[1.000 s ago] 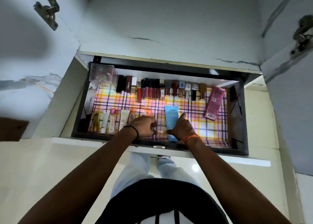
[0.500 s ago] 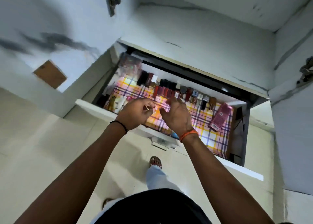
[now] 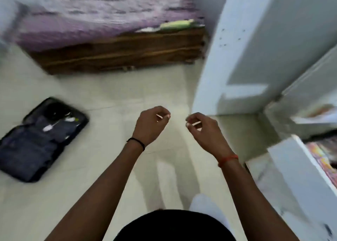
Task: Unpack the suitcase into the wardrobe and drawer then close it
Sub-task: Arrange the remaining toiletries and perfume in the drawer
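Both hands hang in the air over the pale floor (image 3: 91,195), apart from each other and touching nothing. The left hand (image 3: 150,125) has its fingers loosely curled with nothing in its grip; the right hand (image 3: 204,129) is likewise loosely curled and holds nothing. The suitcase (image 3: 39,140) lies open on the floor well to the left, dark folded clothes in it. The open drawer (image 3: 308,160) shows at the right edge, below the white wardrobe door (image 3: 246,46). A bed (image 3: 102,22) with a purple cover stands beyond.

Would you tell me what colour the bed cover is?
The bed cover is purple with darker streaks, seen in the head view.
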